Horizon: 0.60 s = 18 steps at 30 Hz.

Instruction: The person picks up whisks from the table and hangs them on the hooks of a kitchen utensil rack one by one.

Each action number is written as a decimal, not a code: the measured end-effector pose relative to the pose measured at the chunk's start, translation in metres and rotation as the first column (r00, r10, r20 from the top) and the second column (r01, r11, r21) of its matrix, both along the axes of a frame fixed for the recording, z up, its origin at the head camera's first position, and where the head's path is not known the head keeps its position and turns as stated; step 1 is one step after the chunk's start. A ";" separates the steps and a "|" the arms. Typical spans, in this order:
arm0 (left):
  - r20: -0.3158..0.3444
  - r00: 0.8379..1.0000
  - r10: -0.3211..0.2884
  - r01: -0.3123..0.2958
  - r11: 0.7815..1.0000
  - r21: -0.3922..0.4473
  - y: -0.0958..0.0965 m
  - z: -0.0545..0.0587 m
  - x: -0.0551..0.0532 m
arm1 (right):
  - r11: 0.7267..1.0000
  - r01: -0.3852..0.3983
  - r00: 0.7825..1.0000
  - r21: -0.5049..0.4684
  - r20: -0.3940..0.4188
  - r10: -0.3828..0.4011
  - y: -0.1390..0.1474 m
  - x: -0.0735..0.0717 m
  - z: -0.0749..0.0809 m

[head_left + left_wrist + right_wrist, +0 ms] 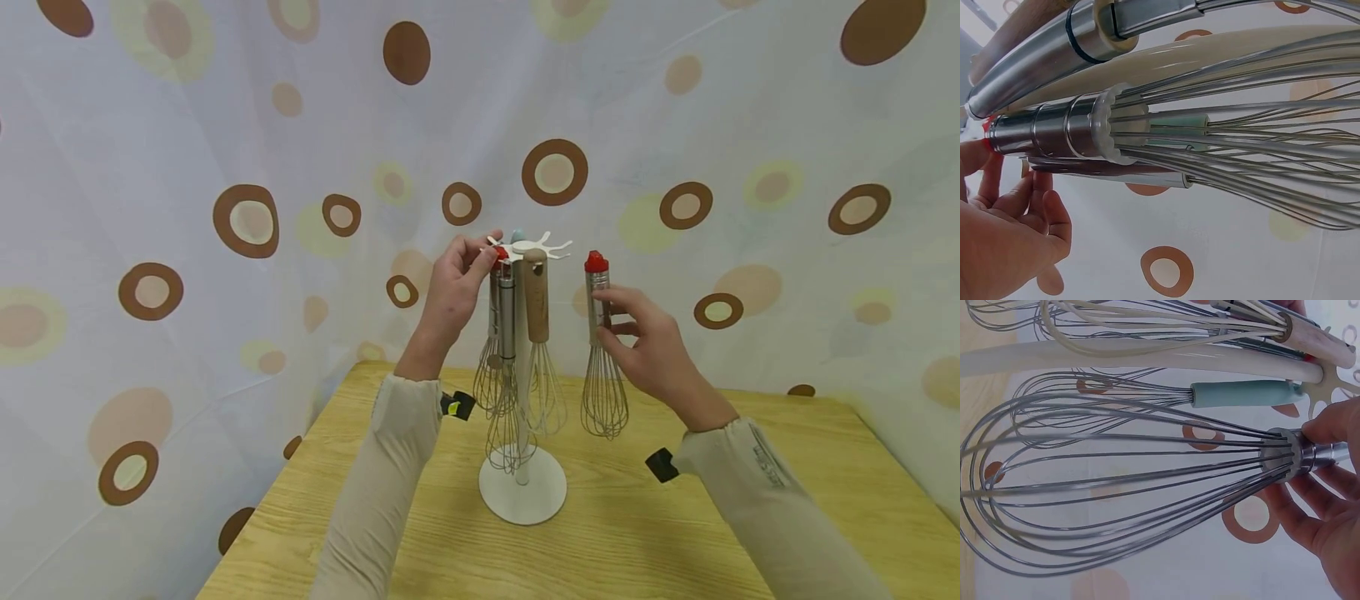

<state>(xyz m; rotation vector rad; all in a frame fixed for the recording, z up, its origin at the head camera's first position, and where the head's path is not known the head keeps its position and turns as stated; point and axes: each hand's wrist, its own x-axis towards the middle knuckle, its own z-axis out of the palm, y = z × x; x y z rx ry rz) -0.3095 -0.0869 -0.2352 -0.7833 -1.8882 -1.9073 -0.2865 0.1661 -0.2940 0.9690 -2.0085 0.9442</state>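
A white rack with curved hooks stands upright, whisks hanging around its post. My left hand is at the rack's left side, thumb and fingertip pinching the red top of a steel-handled whisk. To the right of the rack, my right hand grips another red-topped steel whisk by its handle, thumb and fingers around the lower part. This whisk is upright, wire loops down, apart from the rack and above the table. Between the hands hang a wooden-handled whisk and a slim steel whisk.
A teal-handled whisk hangs at the rack's far side. The rack's round white base rests on a wood-grain table. Behind the table hangs a white curtain with brown and yellow dots.
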 end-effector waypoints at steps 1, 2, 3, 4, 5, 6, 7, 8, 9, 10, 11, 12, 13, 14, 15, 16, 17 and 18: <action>-0.002 1.000 -0.004 0.004 1.000 0.004 0.000 0.000 0.000 | 1.000 0.004 1.000 0.001 -0.004 -0.004 -0.002 0.000 0.003; -0.006 1.000 -0.008 0.008 1.000 0.008 0.000 0.000 0.000 | 1.000 0.005 1.000 -0.001 -0.005 -0.005 -0.003 0.000 0.005; -0.007 1.000 -0.008 0.008 1.000 0.009 0.000 -0.001 0.000 | 1.000 0.007 1.000 -0.001 -0.005 -0.007 -0.004 -0.001 0.007; -0.010 1.000 -0.008 0.008 1.000 0.011 0.000 -0.001 0.000 | 1.000 0.006 1.000 -0.002 -0.007 -0.006 -0.005 -0.001 0.009; -0.013 1.000 -0.008 0.009 1.000 0.014 0.000 -0.001 0.000 | 1.000 0.008 1.000 0.000 -0.007 -0.008 -0.006 -0.001 0.011; -0.016 1.000 -0.007 0.008 1.000 0.015 0.000 -0.001 0.000 | 1.000 0.008 1.000 0.002 -0.008 -0.007 -0.007 -0.001 0.013; -0.020 1.000 -0.006 0.006 1.000 0.016 0.000 -0.002 0.000 | 1.000 0.008 1.000 0.006 -0.008 -0.008 -0.008 -0.001 0.014; -0.025 1.000 -0.002 0.003 1.000 0.015 0.000 -0.002 0.000 | 1.000 0.006 1.000 0.008 -0.008 -0.006 -0.009 -0.001 0.015; -0.030 1.000 0.001 0.000 1.000 0.014 0.000 -0.002 0.000 | 1.000 0.007 1.000 0.012 -0.010 -0.007 -0.009 -0.002 0.016; -0.034 0.999 0.002 -0.002 1.000 0.015 0.000 -0.003 0.000 | 1.000 0.008 1.000 0.016 -0.009 -0.008 -0.010 -0.002 0.017; -0.037 0.999 0.003 -0.002 1.000 0.015 0.000 -0.003 0.000 | 1.000 0.009 1.000 0.020 -0.007 -0.009 -0.010 -0.003 0.018; -0.040 0.999 0.005 -0.005 1.000 0.014 0.000 -0.003 0.000 | 1.000 0.008 1.000 0.023 -0.004 -0.008 -0.011 -0.004 0.019; -0.042 0.999 0.007 -0.007 1.000 0.013 0.000 -0.004 0.000 | 1.000 0.008 1.000 0.026 -0.003 -0.008 -0.011 -0.004 0.019; -0.043 0.999 0.009 -0.008 1.000 0.013 0.000 -0.004 0.000 | 1.000 0.007 1.000 0.028 0.000 -0.007 -0.012 -0.004 0.020; -0.043 0.999 0.008 -0.008 1.000 0.014 0.000 -0.004 0.000 | 1.000 0.008 1.000 0.031 0.001 -0.008 -0.012 -0.004 0.020; -0.043 0.999 0.008 -0.007 1.000 0.016 0.000 -0.004 0.000 | 0.999 0.006 1.000 0.032 0.003 -0.006 -0.012 -0.005 0.021; -0.042 0.999 0.007 -0.006 1.000 0.017 0.000 -0.004 0.000 | 0.999 0.005 1.000 0.034 0.003 -0.005 -0.013 -0.005 0.021; -0.041 0.999 0.006 -0.006 1.000 0.018 0.000 -0.004 0.000 | 0.999 0.005 1.000 0.034 0.002 -0.005 -0.013 -0.005 0.022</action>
